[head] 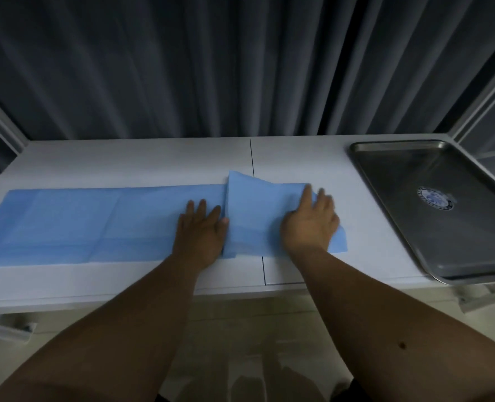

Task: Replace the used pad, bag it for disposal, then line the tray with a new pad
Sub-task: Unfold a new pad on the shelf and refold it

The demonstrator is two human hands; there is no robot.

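**Head view: both hands flat on a blue pad spread along the counter**

Head view is all I have, looking down over two bare forearms that reach in from the bottom of the frame. A long blue pad lies across the white counter, running from the left edge of the frame to just right of centre. Most of it lies flat, with faint fold creases showing. Near the middle of the frame a section is folded over, and its upper corner stands up in a small peak above the rest of the sheet.

My left hand rests palm-down on the flat part, fingers straight and close together, right beside the edge of the fold. My right hand lies on the folded section near the pad's right end, fingers spread and extended; it is blurred, so I cannot tell more about its fingertips. Neither hand is curled round anything.

A stainless steel tray sits on the counter at the right of the frame, well apart from the pad. A round blue-and-white sticker marks its floor. A dark seam runs across the counter at centre, passing under the pad. Grey pleated curtains fill the upper half of the frame.
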